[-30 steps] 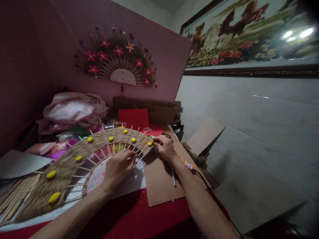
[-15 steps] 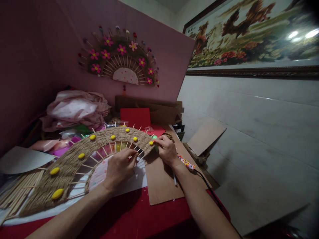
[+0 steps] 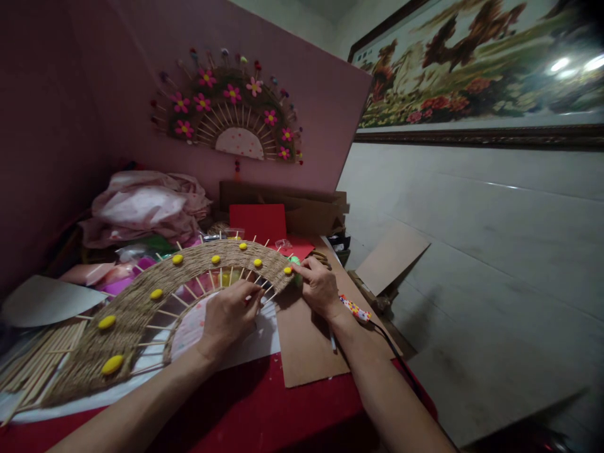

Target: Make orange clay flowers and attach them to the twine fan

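A large fan [image 3: 189, 264] of coiled twine on thin wooden sticks lies tilted across the table, with several yellow oval pieces [image 3: 156, 294] on its band. At the fan's right end, my right hand [image 3: 318, 288] is closed, its fingertips on the band's edge beside the last yellow piece [image 3: 287, 270]. My left hand [image 3: 231, 321] is closed too, with its fingertips at the inner sticks near that end; the hand hides what exactly they pinch. Below the band sits the fan's pale pink dotted centre [image 3: 189, 330], partly behind my left wrist.
Cardboard [image 3: 306, 352] lies under my right hand. A glue gun with a dotted cover [image 3: 353, 308] and black cord is by my right wrist. Loose sticks [image 3: 42, 358] lie at left, pink cloth [image 3: 146, 201] behind. A finished flowered fan [image 3: 231, 113] hangs on the pink panel.
The view has shifted very slightly. Both hands keep their places on the fan, and nothing else has visibly moved.
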Available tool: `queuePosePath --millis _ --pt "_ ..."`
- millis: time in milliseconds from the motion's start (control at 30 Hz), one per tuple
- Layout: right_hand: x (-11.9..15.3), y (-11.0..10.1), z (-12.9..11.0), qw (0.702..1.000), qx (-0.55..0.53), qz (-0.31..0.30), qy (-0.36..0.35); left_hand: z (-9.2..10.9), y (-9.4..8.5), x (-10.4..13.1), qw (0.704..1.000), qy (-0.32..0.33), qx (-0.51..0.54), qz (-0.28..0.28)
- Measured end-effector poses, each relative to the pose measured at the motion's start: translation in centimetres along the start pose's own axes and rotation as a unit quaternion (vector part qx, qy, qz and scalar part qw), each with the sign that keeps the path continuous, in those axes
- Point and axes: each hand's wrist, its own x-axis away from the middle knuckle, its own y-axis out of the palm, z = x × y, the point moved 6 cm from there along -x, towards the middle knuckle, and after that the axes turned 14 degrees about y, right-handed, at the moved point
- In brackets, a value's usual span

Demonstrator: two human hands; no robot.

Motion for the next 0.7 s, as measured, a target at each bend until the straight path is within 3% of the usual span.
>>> queuePosePath --millis 367,533,700 --pt "0.15 0.14 -0.26 0.999 0.052 -0.003 0.000 0.23 0.10 0.04 0.999 0.023 -0.038 -0.001" --pt "0.07 -0.35 0.26 0.999 0.012 0.022 0.022 0.27 0.11 0.13 0.999 0.020 -0.042 -0.007" --pt "0.22 -0.13 -0.08 0.999 0.036 0.017 -0.016 0.37 0.12 0.08 0.998 0.027 -0.050 -0.015"
